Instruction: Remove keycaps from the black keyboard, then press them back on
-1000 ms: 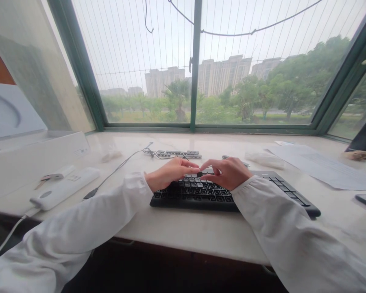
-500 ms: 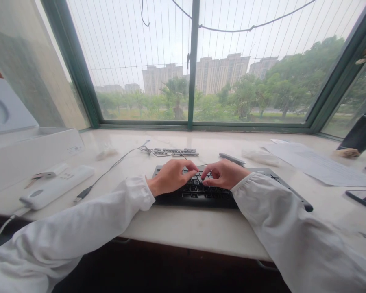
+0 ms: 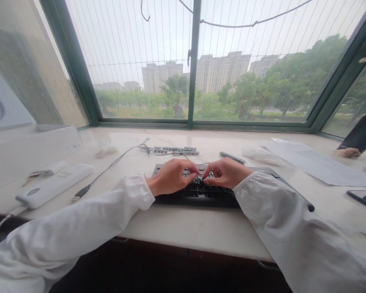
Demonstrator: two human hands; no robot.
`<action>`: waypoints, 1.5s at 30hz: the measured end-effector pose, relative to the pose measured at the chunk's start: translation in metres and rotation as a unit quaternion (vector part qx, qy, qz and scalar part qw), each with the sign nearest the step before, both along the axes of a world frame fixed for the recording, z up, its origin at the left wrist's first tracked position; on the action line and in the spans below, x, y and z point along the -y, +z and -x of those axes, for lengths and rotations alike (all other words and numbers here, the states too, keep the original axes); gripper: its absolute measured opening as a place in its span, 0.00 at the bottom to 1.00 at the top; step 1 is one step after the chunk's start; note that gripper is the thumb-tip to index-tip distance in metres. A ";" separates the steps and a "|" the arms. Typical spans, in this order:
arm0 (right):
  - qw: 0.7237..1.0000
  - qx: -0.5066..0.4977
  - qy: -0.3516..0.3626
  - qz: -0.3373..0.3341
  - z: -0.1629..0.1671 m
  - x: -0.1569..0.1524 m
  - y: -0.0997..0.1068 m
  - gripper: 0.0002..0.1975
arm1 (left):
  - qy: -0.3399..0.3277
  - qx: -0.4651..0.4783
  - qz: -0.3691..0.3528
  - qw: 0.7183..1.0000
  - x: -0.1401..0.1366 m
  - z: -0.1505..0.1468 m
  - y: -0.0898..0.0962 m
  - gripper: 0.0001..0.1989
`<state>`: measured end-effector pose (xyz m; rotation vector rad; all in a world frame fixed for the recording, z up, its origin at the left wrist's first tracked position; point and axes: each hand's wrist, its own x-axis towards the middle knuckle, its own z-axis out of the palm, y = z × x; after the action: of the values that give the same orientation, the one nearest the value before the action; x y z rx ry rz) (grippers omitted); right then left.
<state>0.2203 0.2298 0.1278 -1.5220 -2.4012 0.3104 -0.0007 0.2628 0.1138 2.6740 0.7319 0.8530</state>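
Note:
A black keyboard (image 3: 198, 200) lies on the pale stone sill, its key area partly exposed with key sockets showing. Over its middle, my left hand (image 3: 172, 177) is bent, thumb and index fingertips brought together in a pinch. Facing it, my right hand (image 3: 225, 174) curls its index finger and thumb close together just above the keys. A tiny dark spot shows at the right fingertips, too small to name. Behind the keyboard, loose keycaps (image 3: 183, 152) are lined up in short rows. My hands cover much of the upper keys.
A cable (image 3: 116, 163) with a USB plug (image 3: 81, 192) runs along the left. Further left are a white power strip (image 3: 57, 185), keys (image 3: 33, 176) and a white box (image 3: 33, 146). Paper sheets (image 3: 320, 162), a phone (image 3: 364, 198) and a dark strip-like piece (image 3: 232, 157) lie to the right.
The view has shifted slightly. My left fingertips have moved a little right, closer to the right hand's fingertips. The keyboard stays in place.

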 end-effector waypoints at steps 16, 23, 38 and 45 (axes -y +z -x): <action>1.000 0.022 -0.014 -0.002 0.004 0.003 0.002 0.12 | -0.049 -0.062 -0.099 0.992 -0.001 0.006 0.001 0.10; 0.999 0.024 -0.026 -0.005 0.005 0.004 0.005 0.11 | -0.067 -0.125 -0.180 0.973 0.002 0.011 0.003 0.12; 0.999 0.008 -0.050 -0.002 0.007 0.004 0.004 0.11 | -0.064 -0.168 -0.169 0.969 0.014 0.003 0.012 0.12; 0.994 0.071 -0.078 0.006 0.015 0.011 0.016 0.08 | -0.081 -0.173 -0.168 0.967 0.013 0.000 0.014 0.12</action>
<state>0.2050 0.2187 0.1441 -1.7802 -2.3701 0.1900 -0.0010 0.2497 0.1278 3.1840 0.4554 0.5088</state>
